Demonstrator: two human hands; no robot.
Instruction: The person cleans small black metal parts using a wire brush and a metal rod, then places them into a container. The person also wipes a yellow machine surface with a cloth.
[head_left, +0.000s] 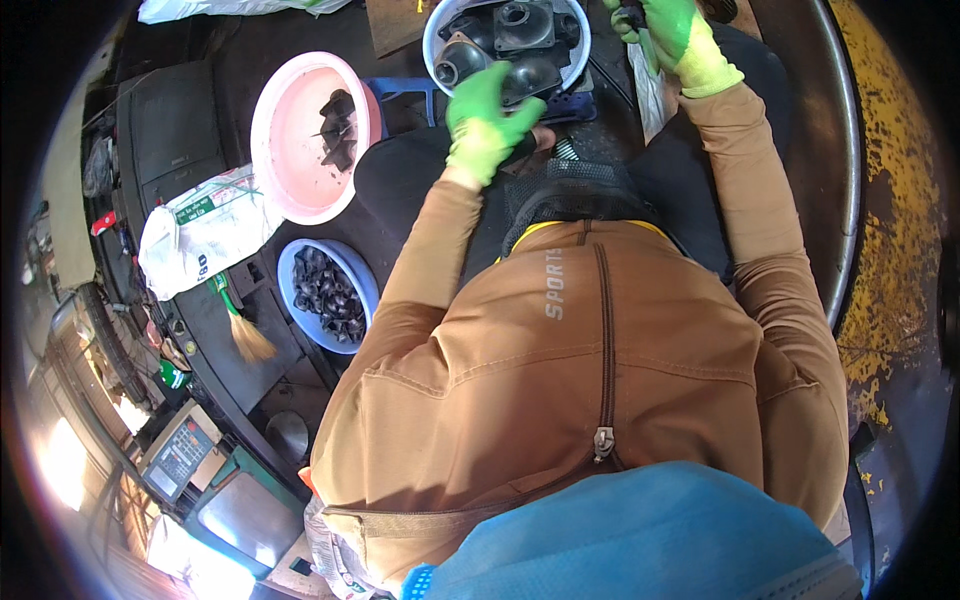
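My left hand (490, 120), in a yellow-green glove, is at the near rim of a white-and-blue basin (433, 50). Its fingers are spread and slightly blurred, and I see nothing held in them. Inside the basin lie several black molded parts (524, 26) with flanges and round openings; one is right by my fingertips. At the upper right, my right hand (680, 40), gloved alike, is closed near a small dark object at the picture's top edge. What it grips is largely hidden. A whitish strip (648, 95) hangs below that hand.
Left of my leg stands a pink basin (268, 140) with black scraps. Nearer is a blue basin (368, 290) full of black pieces. A white sack (215, 225) and straw brush (250, 338) lie farther left. A curved metal edge (850, 150) runs along my right.
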